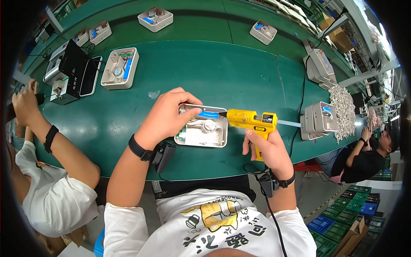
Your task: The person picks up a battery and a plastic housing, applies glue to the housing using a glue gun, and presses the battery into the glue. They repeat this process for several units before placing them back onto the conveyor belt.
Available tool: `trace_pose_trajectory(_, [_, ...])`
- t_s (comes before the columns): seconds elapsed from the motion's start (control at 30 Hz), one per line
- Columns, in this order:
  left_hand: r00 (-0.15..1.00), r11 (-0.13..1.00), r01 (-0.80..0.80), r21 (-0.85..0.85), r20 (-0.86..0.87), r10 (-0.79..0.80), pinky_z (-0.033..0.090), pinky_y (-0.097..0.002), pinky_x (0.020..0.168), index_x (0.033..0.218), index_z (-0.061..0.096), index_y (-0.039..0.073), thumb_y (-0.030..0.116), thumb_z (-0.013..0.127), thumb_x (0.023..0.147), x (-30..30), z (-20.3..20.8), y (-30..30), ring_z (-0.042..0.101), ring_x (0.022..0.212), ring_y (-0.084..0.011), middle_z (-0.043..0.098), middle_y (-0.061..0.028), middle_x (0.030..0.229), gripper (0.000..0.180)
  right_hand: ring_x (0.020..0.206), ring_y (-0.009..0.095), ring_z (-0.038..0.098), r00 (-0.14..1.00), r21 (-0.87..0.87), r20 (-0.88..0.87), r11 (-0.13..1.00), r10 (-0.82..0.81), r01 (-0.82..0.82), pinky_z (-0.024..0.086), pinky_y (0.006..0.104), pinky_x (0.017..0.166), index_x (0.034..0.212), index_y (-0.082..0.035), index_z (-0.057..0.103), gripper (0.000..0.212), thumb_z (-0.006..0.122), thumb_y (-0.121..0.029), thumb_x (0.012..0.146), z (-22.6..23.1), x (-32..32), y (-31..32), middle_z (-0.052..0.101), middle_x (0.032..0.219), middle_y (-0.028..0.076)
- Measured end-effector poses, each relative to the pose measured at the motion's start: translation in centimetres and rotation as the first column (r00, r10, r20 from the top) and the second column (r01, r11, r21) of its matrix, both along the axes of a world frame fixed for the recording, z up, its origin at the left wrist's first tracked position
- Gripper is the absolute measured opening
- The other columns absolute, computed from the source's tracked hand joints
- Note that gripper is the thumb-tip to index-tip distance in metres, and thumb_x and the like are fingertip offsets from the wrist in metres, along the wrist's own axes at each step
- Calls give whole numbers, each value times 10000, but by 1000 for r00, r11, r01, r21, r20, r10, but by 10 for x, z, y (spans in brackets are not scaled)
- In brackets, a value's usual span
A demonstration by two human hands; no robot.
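Note:
My right hand (274, 152) is wrapped round the grip of a yellow hot glue gun (246, 118), with a pale glue stick (287, 123) jutting from its back end. The gun's dark nozzle points left, at the right end of a blue cylindrical battery (208, 115). That battery lies along the far wall of a white plastic housing (201, 143) on the table before me. My left hand (169, 113) grips the housing's far left side, its thumb at the battery's left end. A round silvery part (209, 126) sits in the middle of the housing.
A similar open housing (135, 68) stands far left, near a black machine (70, 73). Stacked housings (319, 118) and a heap of small whitish parts (342, 111) lie to the right. More housings (155, 19) sit farther back. Co-workers work at left and right; cables cross the table.

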State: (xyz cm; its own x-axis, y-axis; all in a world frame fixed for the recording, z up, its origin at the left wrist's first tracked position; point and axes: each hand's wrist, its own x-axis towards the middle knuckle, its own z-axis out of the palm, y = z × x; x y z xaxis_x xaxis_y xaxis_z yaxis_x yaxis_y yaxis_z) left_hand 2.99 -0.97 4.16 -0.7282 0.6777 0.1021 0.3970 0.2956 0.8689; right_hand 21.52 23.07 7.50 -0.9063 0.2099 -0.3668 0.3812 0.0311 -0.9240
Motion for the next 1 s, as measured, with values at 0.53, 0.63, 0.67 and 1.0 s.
trace_pose_trajectory(0.53, [990, 996, 83, 40, 115, -87, 544, -332, 820, 1037, 736, 4, 74, 786, 947, -5, -10, -6, 661, 895, -190, 644, -84, 975, 125, 542, 91, 571, 998, 23, -17, 998, -54, 55, 437, 258, 474, 1052, -17, 643, 197, 638, -212, 1081, 13, 5, -14, 652, 709, 30])
trace_pose_trajectory(0.63, [991, 996, 82, 43, 99, -86, 563, -356, 816, 1021, 738, 9, 77, 786, 933, -4, -9, -5, 685, 880, -236, 659, -109, 959, 121, 548, 92, 576, 1000, 31, 24, 999, -21, 20, 451, 253, 479, 1094, -11, 646, 201, 641, -211, 1078, 11, 7, -9, 655, 721, 33])
trace_pose_trajectory(0.67, [990, 995, 88, 38, 105, -92, 554, -344, 824, 1036, 734, 8, 88, 779, 948, -4, -8, -6, 671, 888, -213, 651, -95, 965, 127, 554, 93, 581, 998, 61, 58, 998, 22, -25, 465, 250, 483, 1136, -5, 649, 214, 642, -211, 1077, 11, 8, -6, 660, 734, 37])
trace_pose_trajectory(1.0, [953, 980, 200, 4, 230, -196, 539, -384, 937, 1180, 738, 33, 139, 671, 993, -13, -13, -15, 659, 1065, -266, 669, -120, 1123, 225, 575, 88, 586, 998, 140, 58, 990, -6, -3, 491, 231, 504, 1217, -1, 651, 245, 637, -205, 1082, 21, 9, -20, 678, 796, 25])
